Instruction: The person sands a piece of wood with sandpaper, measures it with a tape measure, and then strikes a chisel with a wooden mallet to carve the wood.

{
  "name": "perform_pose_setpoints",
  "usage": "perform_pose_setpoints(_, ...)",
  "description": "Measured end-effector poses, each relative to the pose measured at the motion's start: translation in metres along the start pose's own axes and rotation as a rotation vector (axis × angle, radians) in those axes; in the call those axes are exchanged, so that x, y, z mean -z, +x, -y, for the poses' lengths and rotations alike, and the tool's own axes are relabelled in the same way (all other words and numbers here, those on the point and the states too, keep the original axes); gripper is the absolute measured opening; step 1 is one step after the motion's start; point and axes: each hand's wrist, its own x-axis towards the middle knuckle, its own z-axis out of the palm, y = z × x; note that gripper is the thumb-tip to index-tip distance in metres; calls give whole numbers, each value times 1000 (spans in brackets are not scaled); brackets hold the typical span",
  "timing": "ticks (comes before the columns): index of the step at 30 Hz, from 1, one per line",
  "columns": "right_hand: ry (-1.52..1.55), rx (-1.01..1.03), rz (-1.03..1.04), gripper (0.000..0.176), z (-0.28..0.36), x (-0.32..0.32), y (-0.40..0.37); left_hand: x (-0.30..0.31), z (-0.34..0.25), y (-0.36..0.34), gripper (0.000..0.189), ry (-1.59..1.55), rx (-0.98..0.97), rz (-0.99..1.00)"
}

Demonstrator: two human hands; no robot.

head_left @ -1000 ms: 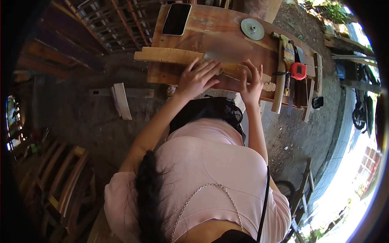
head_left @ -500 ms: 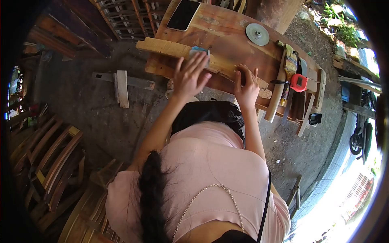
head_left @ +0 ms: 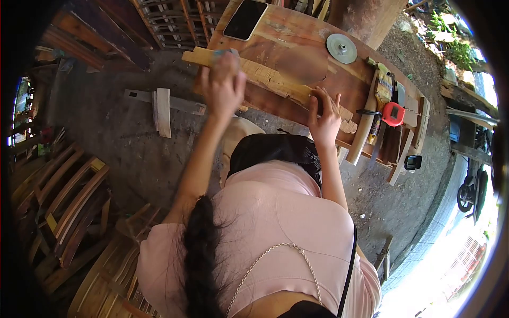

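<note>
While over plank point(head_left: 270, 77), left hand point(head_left: 225, 85) near overhang point(head_left: 194, 55)

Pale pink short-sleeved shirt point(head_left: 265, 222), silvery chain point(head_left: 290, 245), dark braid point(head_left: 201, 249)

Board point(head_left: 271, 78) on table point(head_left: 297, 32), before phone point(head_left: 245, 19)

This looks like a woodworking workshop, half open to the outdoors. A rough strip of wood point(head_left: 268, 78) runs beneath the left grip point(head_left: 224, 87) on a scuffed wooden counter point(head_left: 297, 31). Just to the right of the right grip point(head_left: 325, 119) lie a red tape measure point(head_left: 393, 114) and a paintbrush point(head_left: 383, 91); a round metal disc point(head_left: 341, 48) sits beyond it. Dark boards point(head_left: 98, 37) stand well left of the left grip, and curved wooden frames point(head_left: 74, 204) are piled behind it, over a grey, dusty floor point(head_left: 119, 169). Far right of the right grip, a motorbike point(head_left: 480, 193) stands near bright daylight.
</note>
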Motion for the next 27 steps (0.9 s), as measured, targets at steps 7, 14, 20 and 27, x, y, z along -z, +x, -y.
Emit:
perform_pose_setpoints(7,-5,0,1,15,1,0,0,-9,-16,5,52,28,248,-118)
perform_pose_setpoints(14,-23,31,0,15,0,1,-2,1,43,24,54,179,343,-109)
perform_pose_setpoints(20,-26,16,-5,16,1,-2,-1,-10,-15,6,53,120,305,-136)
perform_pose_setpoints(27,-30,35,-10,16,-1,0,-2,5,10,9,53,146,256,-63)
